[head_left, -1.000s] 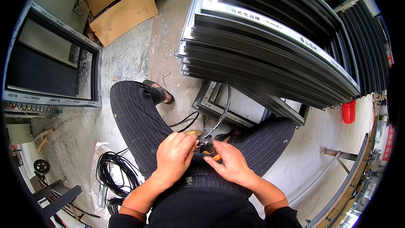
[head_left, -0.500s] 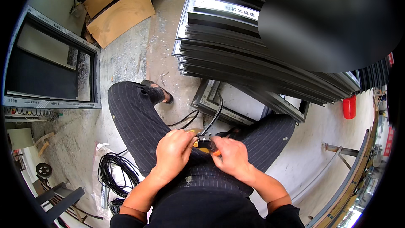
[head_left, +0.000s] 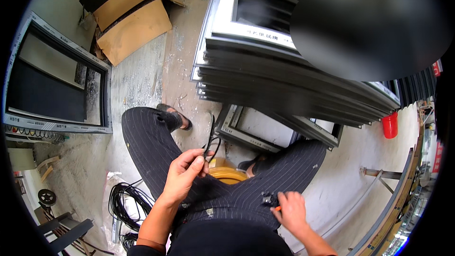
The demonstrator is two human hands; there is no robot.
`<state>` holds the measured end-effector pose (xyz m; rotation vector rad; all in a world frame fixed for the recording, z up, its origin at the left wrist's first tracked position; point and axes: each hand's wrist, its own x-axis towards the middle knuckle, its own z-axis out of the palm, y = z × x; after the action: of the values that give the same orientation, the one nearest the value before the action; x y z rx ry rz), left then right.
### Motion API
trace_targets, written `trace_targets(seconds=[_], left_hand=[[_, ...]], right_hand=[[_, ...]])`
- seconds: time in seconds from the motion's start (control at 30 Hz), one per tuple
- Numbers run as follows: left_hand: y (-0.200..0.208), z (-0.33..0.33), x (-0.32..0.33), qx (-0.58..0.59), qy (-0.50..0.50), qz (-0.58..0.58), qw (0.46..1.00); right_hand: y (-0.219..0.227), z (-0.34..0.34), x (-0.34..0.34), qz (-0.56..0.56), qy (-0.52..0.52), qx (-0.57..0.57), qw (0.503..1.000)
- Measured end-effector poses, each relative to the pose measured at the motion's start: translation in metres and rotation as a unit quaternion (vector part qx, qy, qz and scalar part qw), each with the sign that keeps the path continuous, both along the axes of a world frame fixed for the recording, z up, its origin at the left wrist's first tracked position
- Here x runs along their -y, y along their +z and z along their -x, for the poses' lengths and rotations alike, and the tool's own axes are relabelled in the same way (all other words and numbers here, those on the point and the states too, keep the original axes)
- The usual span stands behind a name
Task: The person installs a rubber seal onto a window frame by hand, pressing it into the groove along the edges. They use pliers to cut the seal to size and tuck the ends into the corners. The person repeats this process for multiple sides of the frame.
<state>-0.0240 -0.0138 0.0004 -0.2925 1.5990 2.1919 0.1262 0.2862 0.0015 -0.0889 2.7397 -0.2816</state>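
Note:
My left hand (head_left: 186, 173) is closed, pinching a thin black cable (head_left: 211, 137) between thumb and fingers above my left thigh. The cable loops upward from the fingertips toward the floor. Over my right thigh, my right hand (head_left: 293, 210) grips a small black hand tool (head_left: 269, 199) with an orange part showing at the fingers. Its exact kind is hard to make out. Between my legs, below the hands, a round yellow object (head_left: 226, 175) shows its rim.
Stacked dark window frames (head_left: 265, 76) rise ahead on the right, with another frame (head_left: 251, 138) low beneath them. A coil of black cable (head_left: 124, 206) lies at my left. Farther off are a cardboard box (head_left: 135, 31), a framed panel (head_left: 52, 78) and a red bucket (head_left: 390, 126).
My hands have come apart. The right one has moved right and down to my thigh with the tool, while the left keeps the cable, uncovering the yellow object.

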Motion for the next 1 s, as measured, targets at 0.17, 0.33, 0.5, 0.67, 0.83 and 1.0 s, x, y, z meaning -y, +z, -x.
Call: trace_targets(seconds=[0.17,0.33,0.5,0.67,0.83,1.0], left_hand=[[0.012,0.021,0.007,-0.051,0.005,-0.167,0.985],[0.089,0.077,-0.013,-0.375,0.04,-0.09,0.922],[0.134,0.177,-0.072,-0.584,0.02,0.298,0.755],[0.102,0.253,-0.106,-0.598,-0.008,0.543,0.59],[0.105,0.202,-0.11,-0.614,-0.025,0.539,0.575],[0.119,0.115,-0.094,-0.621,-0.067,0.504,0.597]], right_hand=[[0.025,0.008,0.004,0.019,0.026,0.054,0.998],[0.029,0.042,-0.024,0.092,0.047,0.006,0.995],[0.07,0.142,-0.041,0.083,0.031,-0.346,0.934],[0.089,0.244,-0.065,0.089,-0.117,-0.558,0.816],[0.059,0.264,-0.082,-0.034,-0.212,-0.601,0.77],[0.053,0.223,-0.09,0.035,-0.149,-0.646,0.747]])
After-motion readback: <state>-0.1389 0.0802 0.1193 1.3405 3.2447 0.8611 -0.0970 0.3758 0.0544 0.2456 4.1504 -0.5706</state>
